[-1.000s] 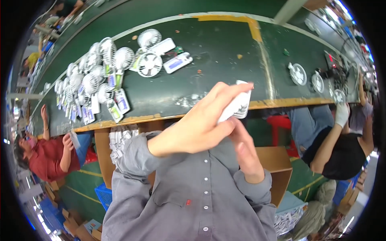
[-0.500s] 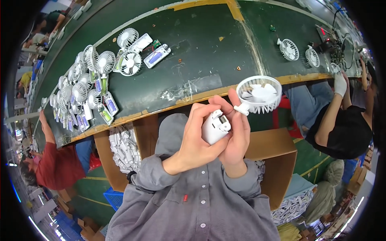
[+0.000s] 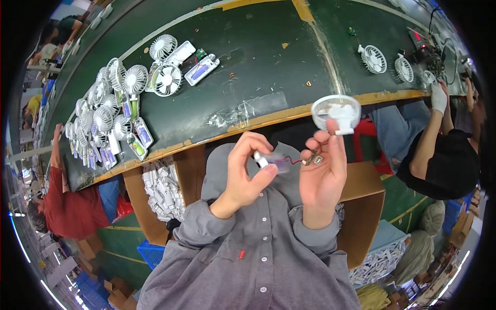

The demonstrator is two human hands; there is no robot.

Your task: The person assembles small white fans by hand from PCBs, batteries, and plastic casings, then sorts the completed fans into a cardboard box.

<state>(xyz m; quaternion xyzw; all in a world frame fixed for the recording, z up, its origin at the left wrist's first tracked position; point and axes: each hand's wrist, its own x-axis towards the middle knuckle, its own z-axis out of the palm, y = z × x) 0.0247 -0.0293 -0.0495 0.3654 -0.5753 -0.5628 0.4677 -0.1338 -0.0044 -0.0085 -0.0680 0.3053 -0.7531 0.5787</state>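
Observation:
My left hand (image 3: 243, 173) is closed round a white fan handle shell (image 3: 261, 161), whose inner side is turned to the right. Beside its thumb, a purplish battery (image 3: 280, 164) is smeared by motion. Thin dark-red wires (image 3: 293, 161) run from there to a small circuit board (image 3: 314, 159) at the fingers of my right hand (image 3: 324, 181). That hand also grips the short white neck of a fan head (image 3: 337, 110) between thumb and fingers, its round cage held up over the table's near edge.
Many caged fans with opened handles (image 3: 103, 116) are heaped on the green table (image 3: 253, 62) at left. Two fan heads (image 3: 373, 59) lie at right, near a co-worker's gloved hand (image 3: 438, 97). Cardboard boxes (image 3: 364, 212) flank me; the left one holds white parts (image 3: 163, 191).
My hands have moved apart. The white handle has come open, so the battery, wires and circuit board now show between them. The fan head has tilted and moved slightly right.

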